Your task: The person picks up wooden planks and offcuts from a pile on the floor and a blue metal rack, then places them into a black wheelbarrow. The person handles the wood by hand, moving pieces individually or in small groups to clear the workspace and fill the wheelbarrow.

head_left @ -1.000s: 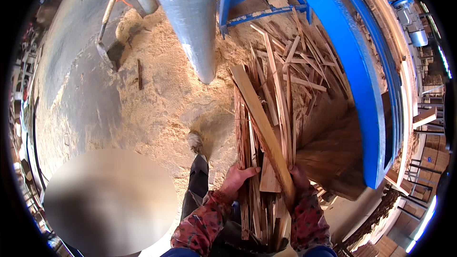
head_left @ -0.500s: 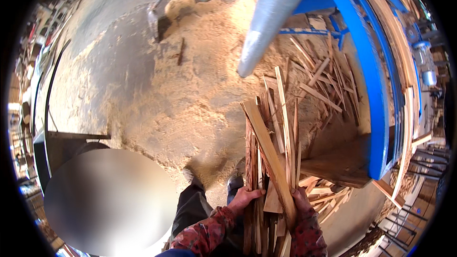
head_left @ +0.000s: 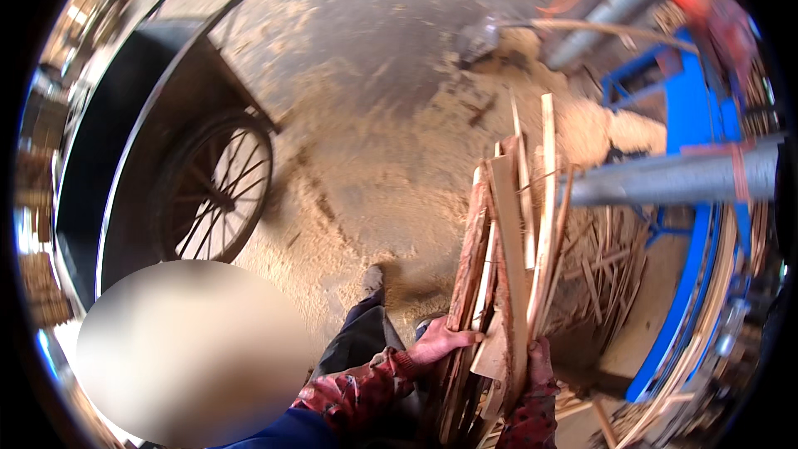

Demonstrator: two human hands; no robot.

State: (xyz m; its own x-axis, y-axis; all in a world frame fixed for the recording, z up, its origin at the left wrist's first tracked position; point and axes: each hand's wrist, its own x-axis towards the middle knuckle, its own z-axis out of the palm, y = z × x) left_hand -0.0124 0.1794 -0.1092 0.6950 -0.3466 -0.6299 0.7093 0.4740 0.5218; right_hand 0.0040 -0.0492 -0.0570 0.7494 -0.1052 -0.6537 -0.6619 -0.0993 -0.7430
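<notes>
A bundle of long, rough wood strips, some edged with bark, stands steeply in front of me at the lower right. My left hand grips its left side, with the thumb laid across the strips. On the right side my right hand clasps the same bundle; its fingers are partly hidden behind the wood. The lower ends of the strips run down between my forearms and out of the picture.
At left stands a dark cart with a large spoked wheel. A grey metal pipe and a blue machine frame are on the right, above loose scrap strips. A shovel lies on the sawdust-strewn floor. Someone's red sleeve shows far right.
My view has swung left, bringing the cart and its wheel into sight, while the blue frame has slid to the right. Both hands still hold the bundle.
</notes>
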